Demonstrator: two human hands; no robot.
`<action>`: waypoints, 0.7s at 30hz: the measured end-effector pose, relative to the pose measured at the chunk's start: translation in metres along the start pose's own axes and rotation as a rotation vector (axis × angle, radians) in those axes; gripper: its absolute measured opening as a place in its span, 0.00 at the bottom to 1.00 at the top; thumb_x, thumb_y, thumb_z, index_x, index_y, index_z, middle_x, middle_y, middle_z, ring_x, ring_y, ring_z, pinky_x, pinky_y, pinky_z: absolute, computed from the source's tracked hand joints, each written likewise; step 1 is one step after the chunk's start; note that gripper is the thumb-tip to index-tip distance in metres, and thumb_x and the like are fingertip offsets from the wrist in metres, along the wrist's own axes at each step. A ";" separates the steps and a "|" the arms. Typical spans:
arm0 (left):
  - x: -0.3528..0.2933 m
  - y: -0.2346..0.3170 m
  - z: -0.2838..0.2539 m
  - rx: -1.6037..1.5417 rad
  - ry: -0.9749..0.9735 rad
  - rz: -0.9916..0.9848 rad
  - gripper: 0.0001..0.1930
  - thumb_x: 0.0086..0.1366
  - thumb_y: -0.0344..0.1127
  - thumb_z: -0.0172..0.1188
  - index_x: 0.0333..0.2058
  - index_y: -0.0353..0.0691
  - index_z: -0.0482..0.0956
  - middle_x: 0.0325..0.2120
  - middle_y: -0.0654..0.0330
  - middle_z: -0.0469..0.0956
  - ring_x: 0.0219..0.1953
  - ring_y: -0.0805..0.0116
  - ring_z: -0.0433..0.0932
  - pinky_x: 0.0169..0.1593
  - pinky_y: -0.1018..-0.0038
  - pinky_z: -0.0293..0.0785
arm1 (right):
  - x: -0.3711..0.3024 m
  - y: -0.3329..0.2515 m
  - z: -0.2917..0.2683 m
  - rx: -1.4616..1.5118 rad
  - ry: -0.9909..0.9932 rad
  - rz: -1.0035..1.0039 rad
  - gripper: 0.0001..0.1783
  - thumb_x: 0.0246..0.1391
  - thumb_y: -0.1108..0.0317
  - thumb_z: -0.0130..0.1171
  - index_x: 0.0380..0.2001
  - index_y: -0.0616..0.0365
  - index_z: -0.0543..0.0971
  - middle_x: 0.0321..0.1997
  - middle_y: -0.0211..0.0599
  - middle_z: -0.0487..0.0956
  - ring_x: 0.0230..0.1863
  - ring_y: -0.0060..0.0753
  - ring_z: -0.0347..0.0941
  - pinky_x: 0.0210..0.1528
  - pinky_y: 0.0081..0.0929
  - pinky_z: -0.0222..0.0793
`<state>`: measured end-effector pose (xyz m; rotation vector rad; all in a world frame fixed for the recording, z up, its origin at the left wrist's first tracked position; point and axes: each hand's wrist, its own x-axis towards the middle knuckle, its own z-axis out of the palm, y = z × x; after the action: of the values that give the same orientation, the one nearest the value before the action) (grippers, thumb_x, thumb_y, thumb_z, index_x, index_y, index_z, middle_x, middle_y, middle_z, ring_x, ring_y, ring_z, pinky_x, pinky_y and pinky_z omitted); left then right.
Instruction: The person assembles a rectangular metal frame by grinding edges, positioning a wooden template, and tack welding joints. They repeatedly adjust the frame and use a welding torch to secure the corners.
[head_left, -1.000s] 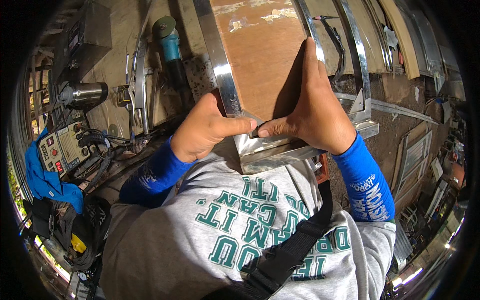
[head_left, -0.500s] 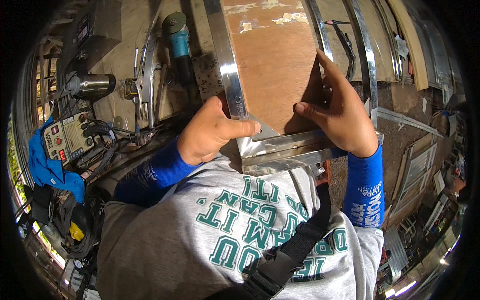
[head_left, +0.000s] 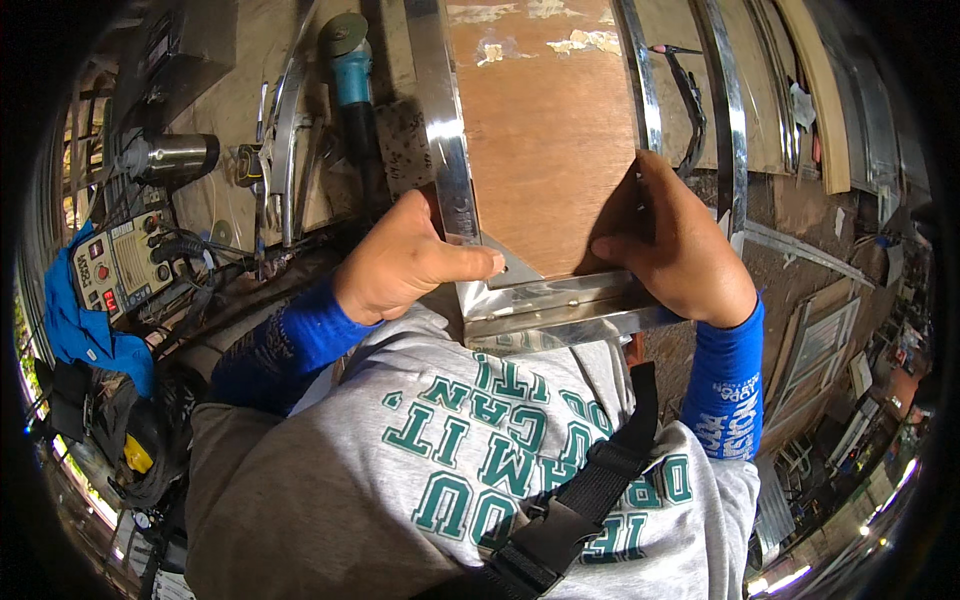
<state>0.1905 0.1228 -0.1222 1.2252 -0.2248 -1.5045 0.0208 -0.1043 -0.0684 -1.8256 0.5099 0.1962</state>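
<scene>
Before me lies a shiny metal frame [head_left: 447,135] around a brown wooden panel [head_left: 550,150]. At its near left corner, my left hand [head_left: 400,258] holds the frame, with the thumb pressed on a small triangular metal corner plate [head_left: 515,264]. The other left fingers are mostly hidden outside the rail. My right hand [head_left: 692,245] is closed around the right side rail near the near right corner. Its thumb rests over the panel edge and its index finger points away along the rail. The near metal crosspiece [head_left: 560,297] lies between both hands, close to my shirt.
An angle grinder [head_left: 352,90] lies on the bench to the left, near a metal flask [head_left: 180,155]. A control box with cables [head_left: 120,262] and a blue cloth [head_left: 85,325] are farther left. A welding electrode holder [head_left: 688,105] lies beyond the right rail, beside another metal bar [head_left: 728,100].
My right hand has slid nearer to me along the rail, its index finger less stretched. The left thumb stays on the corner plate. The view has shifted slightly.
</scene>
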 end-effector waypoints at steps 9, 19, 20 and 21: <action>0.002 0.001 0.000 0.020 -0.046 0.052 0.35 0.56 0.21 0.69 0.64 0.31 0.70 0.56 0.54 0.79 0.58 0.65 0.77 0.62 0.66 0.72 | 0.002 0.003 -0.013 0.239 -0.187 0.040 0.61 0.48 0.89 0.69 0.78 0.62 0.43 0.62 0.53 0.74 0.58 0.37 0.76 0.59 0.33 0.75; 0.005 -0.002 0.004 -0.094 -0.096 0.010 0.34 0.58 0.22 0.66 0.64 0.32 0.70 0.56 0.54 0.79 0.59 0.65 0.77 0.63 0.66 0.70 | 0.011 -0.003 0.035 0.007 0.215 -0.133 0.76 0.40 0.72 0.84 0.77 0.66 0.35 0.74 0.59 0.61 0.72 0.44 0.63 0.72 0.37 0.62; 0.005 -0.002 0.005 -0.095 -0.091 0.016 0.34 0.58 0.22 0.66 0.64 0.32 0.70 0.57 0.54 0.79 0.59 0.65 0.77 0.63 0.66 0.70 | 0.016 0.004 0.040 -0.034 0.253 -0.229 0.80 0.35 0.64 0.87 0.73 0.78 0.34 0.72 0.70 0.60 0.74 0.55 0.61 0.75 0.39 0.59; 0.005 -0.003 0.006 -0.097 -0.087 0.018 0.34 0.58 0.22 0.66 0.64 0.32 0.70 0.57 0.54 0.79 0.59 0.65 0.77 0.63 0.66 0.70 | 0.016 0.003 0.042 -0.089 0.258 -0.201 0.80 0.35 0.66 0.87 0.74 0.75 0.33 0.74 0.68 0.58 0.75 0.52 0.58 0.75 0.38 0.57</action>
<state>0.1854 0.1173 -0.1242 1.0793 -0.2177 -1.5374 0.0384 -0.0695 -0.0905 -1.9873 0.4978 -0.1583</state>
